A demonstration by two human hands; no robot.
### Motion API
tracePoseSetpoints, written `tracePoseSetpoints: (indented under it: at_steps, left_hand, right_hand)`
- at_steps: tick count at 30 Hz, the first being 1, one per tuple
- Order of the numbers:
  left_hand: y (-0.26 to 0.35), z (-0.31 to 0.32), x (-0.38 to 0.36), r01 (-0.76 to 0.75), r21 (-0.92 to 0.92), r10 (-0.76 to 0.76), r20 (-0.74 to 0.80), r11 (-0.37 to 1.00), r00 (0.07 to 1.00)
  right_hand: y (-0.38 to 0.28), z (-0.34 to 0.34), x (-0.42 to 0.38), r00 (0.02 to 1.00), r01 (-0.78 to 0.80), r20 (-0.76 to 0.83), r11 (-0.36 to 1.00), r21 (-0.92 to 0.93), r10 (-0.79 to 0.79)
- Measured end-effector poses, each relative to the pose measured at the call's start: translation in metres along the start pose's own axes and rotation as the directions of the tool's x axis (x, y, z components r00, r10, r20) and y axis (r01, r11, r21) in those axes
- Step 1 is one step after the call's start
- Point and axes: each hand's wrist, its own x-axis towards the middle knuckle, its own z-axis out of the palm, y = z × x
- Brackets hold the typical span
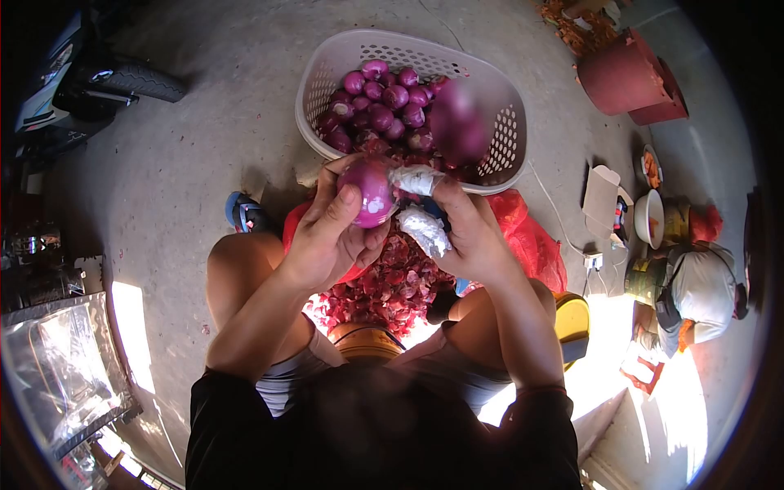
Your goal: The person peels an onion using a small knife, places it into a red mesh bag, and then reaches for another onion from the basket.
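Between the person's two raised hands, a single red onion [367, 192] is held above their knees. It is round, glossy purple-pink, with a pale white patch low on its skin where the outer layer looks stripped. The left hand [327, 237] wraps it from below and from the left, thumb lying across its front, fingers closed snugly around it. The right hand [469, 233] meets it from the right; two of its fingers [423, 229] are bound in white wrapping, and the upper one touches the onion's side. Whether that hand holds a tool cannot be told. Just beyond the grip sits one white perforated laundry basket [322, 73], holding roughly twenty whole red onions [384, 102]. Directly beneath the grip, between the knees, lies a heap of purple onion skins [384, 286], with one red plastic bag [531, 237] just right of the right hand.
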Motion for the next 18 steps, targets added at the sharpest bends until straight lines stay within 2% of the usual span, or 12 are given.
tracePoseSetpoints:
  at_steps: [1,4,7,9,12,15,18]
  left_hand:
    - [-0.001,0.0,-0.001,-0.009,0.046,0.009,0.004,0.999,1.0]
    - [-0.003,0.003,-0.004,-0.028,0.132,0.026,0.016,0.991,1.0]
    - [-0.001,0.007,-0.004,-0.026,0.119,0.027,-0.011,0.993,1.0]
    - [0.0,0.008,-0.002,-0.014,0.116,0.021,-0.062,0.993,0.998]
    - [0.0,0.006,-0.003,-0.017,0.145,0.025,-0.055,0.989,0.998]
    - [-0.002,0.002,-0.001,-0.038,0.06,0.04,-0.038,0.997,0.998]
    - [-0.005,0.001,-0.001,-0.073,0.117,0.077,-0.03,0.99,0.997]
  right_hand:
    - [-0.001,0.0,0.0,1.0,-0.028,0.0,1.0,0.004,0.028]
    - [0.011,0.009,0.0,0.98,-0.004,-0.195,0.993,0.121,0.027]
    - [0.009,0.006,-0.009,0.991,-0.083,-0.092,0.984,0.159,0.098]
    - [0.005,-0.001,-0.008,0.999,-0.05,0.01,0.993,0.109,0.049]
    - [0.007,0.003,-0.009,0.996,-0.08,0.035,0.99,0.117,0.077]
    - [0.004,0.003,-0.008,0.995,-0.096,0.048,0.987,0.126,0.09]
    - [0.003,0.002,-0.007,0.994,-0.089,0.069,0.991,0.103,0.082]
